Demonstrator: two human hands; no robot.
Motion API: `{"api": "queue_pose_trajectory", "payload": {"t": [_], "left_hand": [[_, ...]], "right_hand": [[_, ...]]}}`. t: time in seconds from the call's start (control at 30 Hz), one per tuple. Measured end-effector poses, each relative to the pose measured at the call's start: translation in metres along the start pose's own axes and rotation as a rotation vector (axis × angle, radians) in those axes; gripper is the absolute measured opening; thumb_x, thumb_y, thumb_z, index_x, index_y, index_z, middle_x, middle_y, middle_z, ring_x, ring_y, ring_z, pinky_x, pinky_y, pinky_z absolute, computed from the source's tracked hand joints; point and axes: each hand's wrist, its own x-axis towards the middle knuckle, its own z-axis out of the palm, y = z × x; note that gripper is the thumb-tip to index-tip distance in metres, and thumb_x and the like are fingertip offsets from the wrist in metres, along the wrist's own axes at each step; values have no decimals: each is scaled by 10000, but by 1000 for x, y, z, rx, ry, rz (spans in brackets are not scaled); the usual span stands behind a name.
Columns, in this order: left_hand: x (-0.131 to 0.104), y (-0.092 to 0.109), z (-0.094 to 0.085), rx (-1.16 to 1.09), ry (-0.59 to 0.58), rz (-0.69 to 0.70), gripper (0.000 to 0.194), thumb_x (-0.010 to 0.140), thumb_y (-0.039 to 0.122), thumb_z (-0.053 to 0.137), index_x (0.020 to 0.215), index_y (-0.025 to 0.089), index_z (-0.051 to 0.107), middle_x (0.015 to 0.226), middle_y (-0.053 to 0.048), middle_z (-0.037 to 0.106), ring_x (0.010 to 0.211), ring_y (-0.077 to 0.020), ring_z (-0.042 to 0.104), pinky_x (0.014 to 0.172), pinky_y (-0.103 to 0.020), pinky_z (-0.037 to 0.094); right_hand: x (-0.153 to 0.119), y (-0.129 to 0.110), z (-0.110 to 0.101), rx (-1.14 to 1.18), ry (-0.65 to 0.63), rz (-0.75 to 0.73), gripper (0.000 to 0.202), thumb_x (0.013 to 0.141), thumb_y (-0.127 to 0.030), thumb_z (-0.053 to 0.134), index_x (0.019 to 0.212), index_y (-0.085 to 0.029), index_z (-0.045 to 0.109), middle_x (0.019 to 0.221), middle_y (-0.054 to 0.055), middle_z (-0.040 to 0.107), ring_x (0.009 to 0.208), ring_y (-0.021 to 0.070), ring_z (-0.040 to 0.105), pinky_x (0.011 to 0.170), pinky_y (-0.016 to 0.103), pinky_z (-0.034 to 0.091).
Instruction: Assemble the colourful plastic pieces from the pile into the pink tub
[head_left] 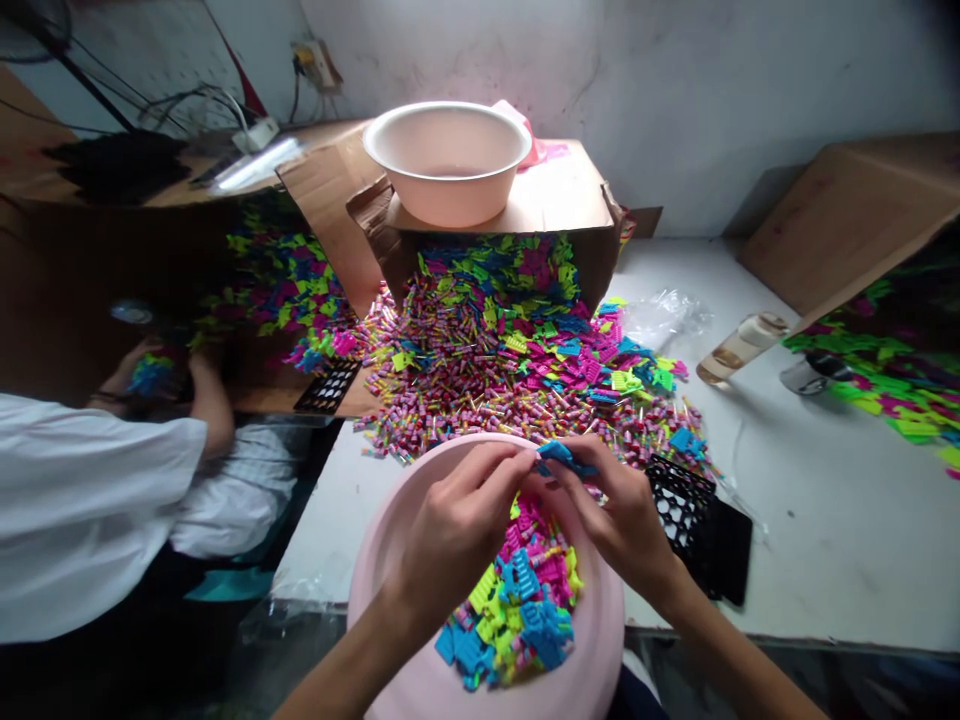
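Observation:
Over the far rim of a pink basin (375, 560), my two hands meet at a small blue plastic piece (559, 457). My right hand (626, 515) pinches the blue piece between thumb and fingers. My left hand (457, 520) is closed at the piece's left end; a tiny pale bit shows at its fingertips, too small to name. Inside the basin lie many comb-like plastic pieces (517, 575) in blue, yellow-green and magenta. Just beyond it spreads a heap of small striped pink tubes (465, 400), with more bright plastic pieces (592, 370) along its right side.
A cardboard box (592, 195) spilling pieces bears a pale bowl (450, 200). Right are a black phone (727, 550), a perforated black tray (679, 505), a bottle (742, 348), a metal cup (810, 374) and another box (847, 215). A co-worker in white (90, 500) sits at left.

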Motion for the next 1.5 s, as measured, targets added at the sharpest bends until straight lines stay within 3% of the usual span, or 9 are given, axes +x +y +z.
{"api": "queue_pose_trajectory", "payload": {"t": [0.2,0.7,0.97,1.03,1.1,1.2,1.27,1.37,1.5], "left_hand": [[1,0,1,-16,69,-17,345,946,37,584,1258,180,618,1214,-83,660,1144,-165,635,1022,-278,527],[6,-27,-13,-316,-195,-92,165,955,209,631,1099,212,712,1072,-81,761,947,-186,735,837,-269,592],[-2,-50,-6,-386,-342,-178,154,947,298,644,1008,186,731,924,-60,760,752,-141,689,646,-204,514],[1,-68,-7,-362,-517,-186,204,935,371,655,1015,206,743,884,-34,764,708,-138,681,608,-195,495],[10,-99,-3,-254,-624,-212,278,952,452,607,1053,232,744,882,-15,771,723,-146,694,634,-199,503],[34,-159,21,36,-472,-273,410,1016,481,438,1074,190,720,1007,-87,757,894,-210,694,810,-278,519],[51,-195,46,151,-433,-279,490,947,546,538,1169,132,678,1146,-186,707,1067,-308,650,930,-385,494],[64,-228,83,247,-446,-224,648,860,586,658,1273,89,614,1323,-260,597,1276,-403,524,1065,-516,401],[59,-243,111,248,-550,-103,387,954,425,620,1222,146,629,1270,-126,633,1173,-282,604,1029,-527,464]], "right_hand": [[0,-1,2,-6,28,-7,112,991,-235,571,1093,-231,616,932,16,717,785,152,728,748,244,569],[1,9,-9,20,-189,-166,131,976,-189,557,1090,-236,599,904,18,713,761,154,682,710,243,511],[-5,28,12,150,-282,72,171,997,-323,559,1069,-214,669,976,36,735,860,178,689,751,260,518],[5,44,8,145,-446,54,206,1004,-344,549,1051,-226,712,957,20,760,854,180,708,755,268,527],[28,69,-2,37,-450,21,229,1003,-354,547,1025,-237,743,945,10,777,848,179,718,779,277,529],[80,119,-22,-185,-5,104,297,996,-396,532,1065,-188,733,1024,64,756,957,199,699,884,316,512],[115,152,-30,-239,135,149,379,1006,-416,510,1211,-138,666,1239,135,667,1190,242,608,1021,394,457],[147,187,-21,-270,240,227,434,969,-435,623,1312,-172,585,1387,122,555,1220,275,589,1031,514,475],[146,208,11,-219,240,280,627,885,-519,665,1366,-129,561,1459,225,505,1302,364,511,1110,553,364]]}}
